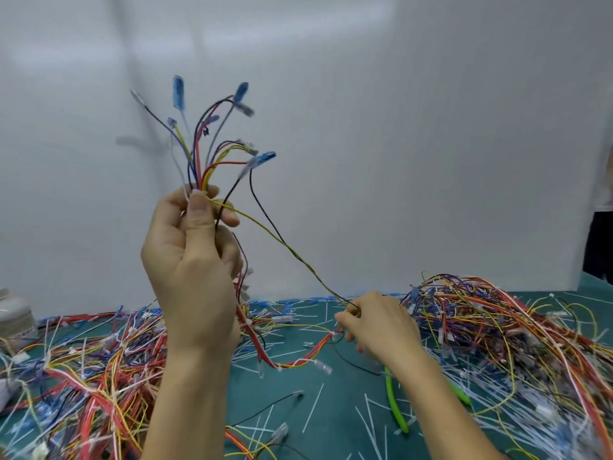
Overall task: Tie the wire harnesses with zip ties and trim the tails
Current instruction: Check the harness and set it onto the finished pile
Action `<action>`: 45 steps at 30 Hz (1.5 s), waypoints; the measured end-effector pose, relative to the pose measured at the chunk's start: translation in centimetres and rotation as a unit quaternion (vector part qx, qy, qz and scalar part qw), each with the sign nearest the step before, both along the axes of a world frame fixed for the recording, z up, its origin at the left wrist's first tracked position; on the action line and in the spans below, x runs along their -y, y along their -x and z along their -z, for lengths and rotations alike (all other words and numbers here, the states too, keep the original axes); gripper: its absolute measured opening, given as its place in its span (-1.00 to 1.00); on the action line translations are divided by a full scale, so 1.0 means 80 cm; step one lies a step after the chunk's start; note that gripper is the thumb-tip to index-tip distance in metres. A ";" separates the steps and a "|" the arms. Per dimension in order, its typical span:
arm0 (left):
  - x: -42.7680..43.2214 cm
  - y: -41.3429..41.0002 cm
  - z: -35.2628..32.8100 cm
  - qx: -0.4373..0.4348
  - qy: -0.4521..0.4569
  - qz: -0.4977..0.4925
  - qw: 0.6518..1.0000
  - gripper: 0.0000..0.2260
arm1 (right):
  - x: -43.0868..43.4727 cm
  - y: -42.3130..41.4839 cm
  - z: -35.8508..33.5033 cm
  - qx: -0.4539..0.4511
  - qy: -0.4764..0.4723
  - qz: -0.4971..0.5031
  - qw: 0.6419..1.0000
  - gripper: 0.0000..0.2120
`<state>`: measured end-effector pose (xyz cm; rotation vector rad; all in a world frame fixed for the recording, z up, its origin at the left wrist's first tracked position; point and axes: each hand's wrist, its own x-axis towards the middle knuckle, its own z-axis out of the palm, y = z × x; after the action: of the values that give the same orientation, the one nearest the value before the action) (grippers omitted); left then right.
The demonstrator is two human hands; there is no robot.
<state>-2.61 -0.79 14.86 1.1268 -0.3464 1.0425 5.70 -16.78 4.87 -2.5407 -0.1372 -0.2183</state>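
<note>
Two hands busy: left hand [192, 260] raised, fingers curled round a wire harness [199, 161], connectors fanned above the fist; right hand [374, 323] lower, pinching a stray yellow-black strand [282, 242] stretched from the left fist; step looks like gathering strands, no tie visible on this bundle; next likely: fold strand in, fetch a zip tie; green-handled cutters [394, 403] under right forearm; harness piles [497, 327] outside both hands.

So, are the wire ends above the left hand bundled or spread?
Spread: above the left hand, the harness wires fan apart, connectors pointing different ways.
</note>
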 end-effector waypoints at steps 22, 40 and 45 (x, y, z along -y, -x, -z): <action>0.011 -0.017 0.014 -0.042 -0.015 -0.052 0.998 -0.83 | 0.008 -0.010 0.000 -0.046 -0.083 -0.083 0.992 -0.89; 0.017 -0.021 0.018 -0.054 -0.019 -0.053 0.997 -0.85 | -0.014 -0.027 0.048 0.018 0.044 -0.159 0.986 -0.86; 0.015 -0.028 0.022 -0.063 -0.017 -0.052 0.996 -0.85 | -0.019 -0.020 0.054 0.028 0.057 -0.154 0.986 -0.90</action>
<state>-0.40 -1.96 13.12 1.2453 -0.2060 1.0545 7.33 -15.28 0.56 -2.5836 -0.5739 -0.1630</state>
